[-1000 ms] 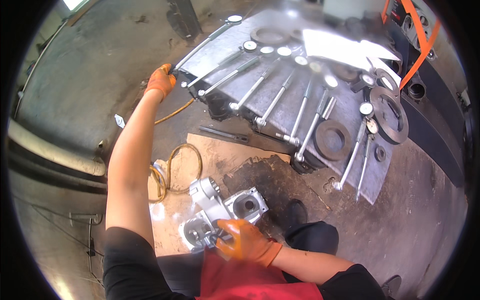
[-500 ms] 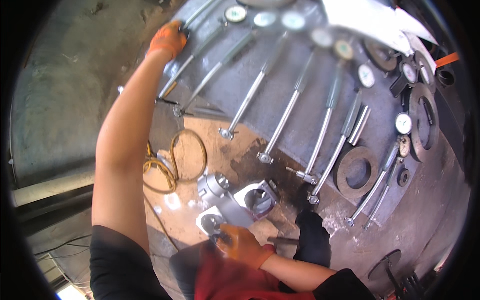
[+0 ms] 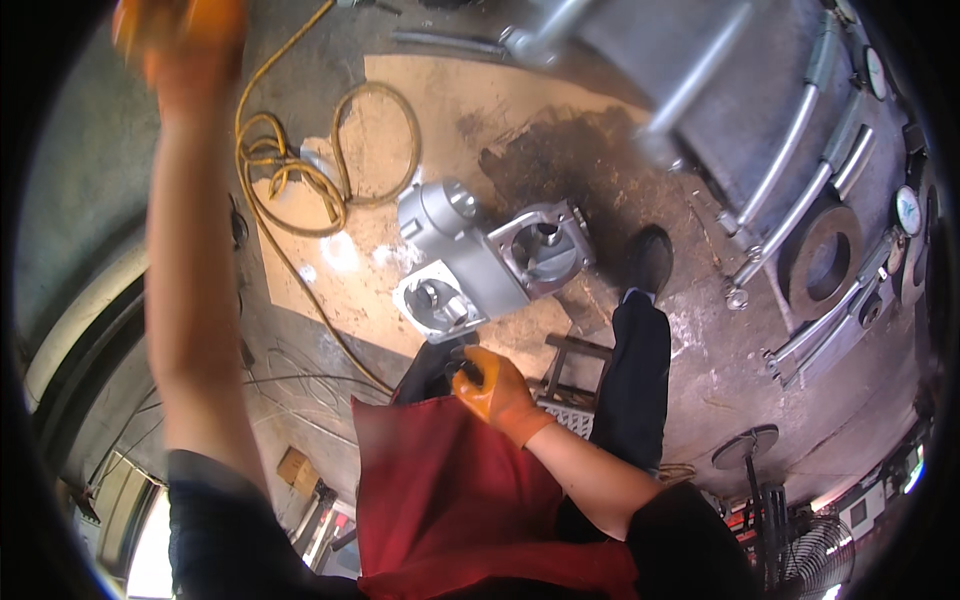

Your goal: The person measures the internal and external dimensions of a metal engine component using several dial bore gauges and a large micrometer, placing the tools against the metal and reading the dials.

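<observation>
My left hand (image 3: 188, 45), in an orange glove, is raised at the upper left edge; motion smears its fingers, and I cannot see anything held in it. In front of my lap is my right hand (image 3: 497, 388), also orange-gloved, its fingers curled in around something dark that I cannot make out. Just beyond it a grey machined metal housing (image 3: 480, 262) with several round bores lies on a brown cardboard sheet (image 3: 390, 240). The right hand is apart from the housing.
Coiled on the left of the cardboard is a yellow hose (image 3: 415, 130). Long bore gauges (image 3: 785, 160) with dials lie on a metal table at the right, beside a thick steel ring (image 3: 825, 262). A low stool (image 3: 577, 375) stands by my leg, a fan (image 3: 820, 550) at lower right.
The view has shifted, so the gauges now sit farther up and right. My left hand has moved away from the gauges to the upper left. My right hand stands farther from the housing.
</observation>
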A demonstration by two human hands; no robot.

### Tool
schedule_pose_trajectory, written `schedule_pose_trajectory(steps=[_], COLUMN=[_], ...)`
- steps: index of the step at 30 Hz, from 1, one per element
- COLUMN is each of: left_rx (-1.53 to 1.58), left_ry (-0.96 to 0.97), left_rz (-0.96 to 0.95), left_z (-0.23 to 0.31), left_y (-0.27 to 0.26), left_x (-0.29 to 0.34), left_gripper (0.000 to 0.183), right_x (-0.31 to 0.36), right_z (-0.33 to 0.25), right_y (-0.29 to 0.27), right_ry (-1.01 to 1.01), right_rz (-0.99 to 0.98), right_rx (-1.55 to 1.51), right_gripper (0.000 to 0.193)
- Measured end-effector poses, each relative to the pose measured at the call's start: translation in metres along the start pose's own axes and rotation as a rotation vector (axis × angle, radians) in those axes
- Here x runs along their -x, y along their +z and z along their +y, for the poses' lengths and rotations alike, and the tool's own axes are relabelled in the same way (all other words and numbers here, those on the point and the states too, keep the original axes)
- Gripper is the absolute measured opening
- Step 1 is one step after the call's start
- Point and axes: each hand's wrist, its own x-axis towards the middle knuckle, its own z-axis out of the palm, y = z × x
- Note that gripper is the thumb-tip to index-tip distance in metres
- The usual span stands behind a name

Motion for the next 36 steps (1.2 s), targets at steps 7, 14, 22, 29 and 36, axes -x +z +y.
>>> schedule_pose_trajectory(steps=[7, 14, 22, 29, 36], left_rx=[0.582, 0.639, 1.272, 0.990, 0.319], left_ry=[-1.819, -2.402, -2.195, -2.091, -1.024], left_rz=[0.515, 0.567, 0.742, 0.495, -0.167], left_z=[-0.023, 0.024, 0.049, 0.194, 0.267], left_y=[-0.093, -0.013, -0.023, -0.059, -0.022], left_x=[0.527, 0.690, 0.678, 0.459, 0.393], left_gripper=[0.039, 0.041, 0.044, 0.049, 0.039], right_x=[0.018, -0.007, -0.126, -0.039, 0.006], right_z=[0.066, 0.138, 0.106, 0.052, -0.047], right_y=[0.018, 0.021, 0.133, 0.100, -0.012], right_ry=[0.097, 0.219, -0.007, -0.569, -0.161], right_rz=[-0.052, -0.051, -0.103, 0.087, -0.031], right_rx=[0.233, 0.208, 0.564, 0.684, 0.502], right_gripper=[0.032, 0.034, 0.050, 0.051, 0.024])
